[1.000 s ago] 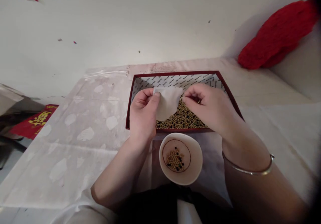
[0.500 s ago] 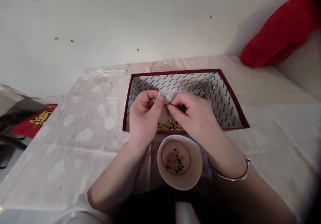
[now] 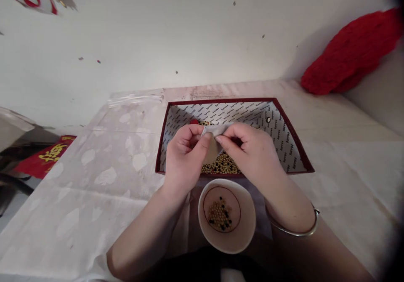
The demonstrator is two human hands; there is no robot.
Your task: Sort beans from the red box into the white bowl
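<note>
Red-rimmed, one box (image 3: 285, 141) sits on the desk (image 3: 94, 189), holding many yellow and dark beans (image 3: 222, 164); one white cup (image 3: 227, 216) just before it holds a few more. Both hands, the left hand (image 3: 184, 158) and the right hand (image 3: 252, 151), are nearly closed, pinching one white paper scrap (image 3: 215, 145) between fingertips above the box's beans.

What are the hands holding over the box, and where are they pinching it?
Both hands, left hand and right hand, pinch a small white paper by its top edge, above the beans in the box.
</note>
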